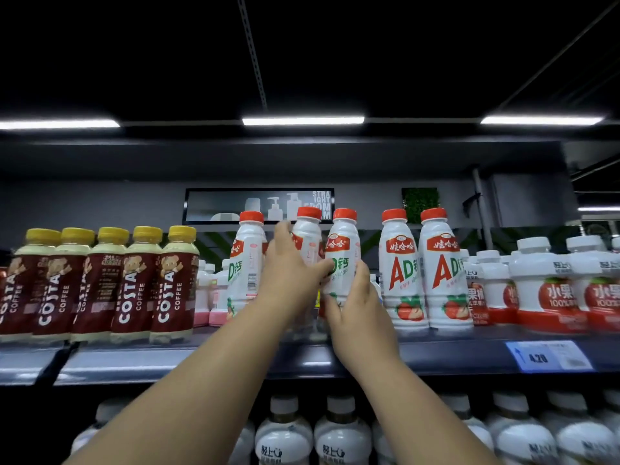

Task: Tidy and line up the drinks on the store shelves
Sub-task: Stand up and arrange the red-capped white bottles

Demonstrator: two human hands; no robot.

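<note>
Several white AD milk bottles with red caps stand on the upper shelf (453, 355). My left hand (288, 273) is wrapped round one bottle (307, 234) in the middle of the row, covering most of its body. My right hand (355, 307) grips the lower part of the neighbouring bottle (342, 260) just to the right. Another bottle (246, 263) stands to the left of my hands with its label turned sideways. Two more bottles (401, 270) (443, 270) stand side by side on the right, labels facing front.
A row of Costa coffee bottles (134, 283) with yellow caps fills the shelf's left. White and red fruit drink bottles (543, 283) stand at the right. Small pink bottles (211, 290) sit further back. A price tag (547, 357) hangs on the shelf edge. White bottles (342, 434) fill the shelf below.
</note>
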